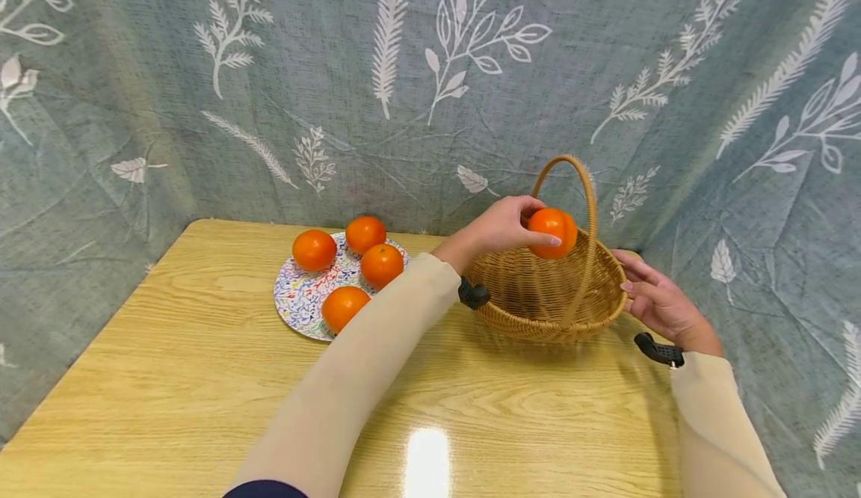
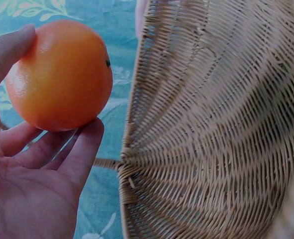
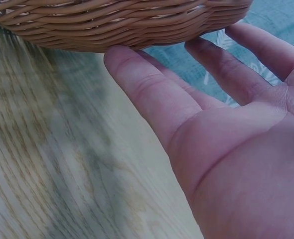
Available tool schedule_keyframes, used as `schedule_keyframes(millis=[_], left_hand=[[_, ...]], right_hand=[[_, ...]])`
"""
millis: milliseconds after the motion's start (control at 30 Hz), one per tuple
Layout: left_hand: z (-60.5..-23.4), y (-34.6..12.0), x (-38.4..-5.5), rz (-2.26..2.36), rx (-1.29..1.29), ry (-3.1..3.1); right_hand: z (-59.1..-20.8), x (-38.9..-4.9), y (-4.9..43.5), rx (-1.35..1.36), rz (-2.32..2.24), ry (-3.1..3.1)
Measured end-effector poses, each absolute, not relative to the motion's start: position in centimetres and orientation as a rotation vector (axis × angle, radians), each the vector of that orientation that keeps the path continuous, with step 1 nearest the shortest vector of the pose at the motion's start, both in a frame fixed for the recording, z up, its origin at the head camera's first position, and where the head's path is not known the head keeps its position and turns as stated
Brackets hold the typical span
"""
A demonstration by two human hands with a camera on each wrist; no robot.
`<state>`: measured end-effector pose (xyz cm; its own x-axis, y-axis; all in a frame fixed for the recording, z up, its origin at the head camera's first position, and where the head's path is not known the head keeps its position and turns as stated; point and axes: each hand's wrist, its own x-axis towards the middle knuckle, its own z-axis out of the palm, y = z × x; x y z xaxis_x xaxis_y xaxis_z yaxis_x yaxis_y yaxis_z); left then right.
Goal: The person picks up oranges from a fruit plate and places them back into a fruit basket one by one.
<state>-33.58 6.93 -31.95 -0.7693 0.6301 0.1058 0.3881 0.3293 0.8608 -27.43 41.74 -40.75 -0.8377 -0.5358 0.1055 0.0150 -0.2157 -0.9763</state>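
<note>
My left hand [image 1: 501, 225] grips an orange [image 1: 552, 233] between thumb and fingers, holding it up at the wicker basket [image 1: 518, 289], beside its arched handle. In the left wrist view the orange [image 2: 62, 74] shows a small green stem spot, and the woven inside of the basket [image 2: 202, 129] lies to its right. At the basket's right side, my right hand [image 1: 662, 303] touches the rim. The right wrist view shows the thumb and fingers of that hand [image 3: 226, 129] stretched out, their tips against the woven wall [image 3: 137, 25].
Left of the basket, a round plate [image 1: 296, 296] with a colourful speckled pattern bears several oranges [image 1: 314, 250]. My left forearm [image 1: 370, 371] reaches across its right edge. A grey-green leaf-print cloth [image 1: 336, 72] hangs behind and beside the wooden table [image 1: 168, 378].
</note>
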Motion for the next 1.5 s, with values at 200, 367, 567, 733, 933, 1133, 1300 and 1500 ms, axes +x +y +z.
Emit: schedule_keyframes(millis=[200, 367, 567, 733, 933, 1133, 1300, 1500], left_hand=[[-32.5, 9.4, -34.1, 1.355, 0.940, 2.348], [-33.0, 11.1, -34.7, 1.279, 0.885, 2.369], [-33.7, 11.9, -35.1, 1.110, 0.818, 2.432], [-34.1, 13.1, -35.4, 0.966, 0.754, 2.460], [-34.7, 14.5, -35.1, 0.805, 0.771, 2.443], [-35.1, 15.3, -34.4, 0.618, 0.828, 2.506], [-35.2, 16.0, -34.1, 0.411, 0.839, 2.532], [-34.7, 16.5, -34.0, 0.161, 0.829, 2.481]], right_hand=[[-40.7, -27.4, 42.1, -0.625, -2.135, 1.683], [-40.7, -27.4, 42.2, -0.638, -2.141, 1.652], [-40.9, -27.5, 41.5, -0.605, -2.133, 1.685], [-40.8, -27.6, 41.5, -0.599, -2.157, 1.654], [-40.8, -27.5, 41.7, -0.594, -2.149, 1.660], [-40.8, -27.4, 41.9, -0.612, -2.147, 1.659], [-40.6, -27.4, 41.9, -0.571, -2.126, 1.703], [-40.5, -27.4, 41.8, -0.554, -2.109, 1.729]])
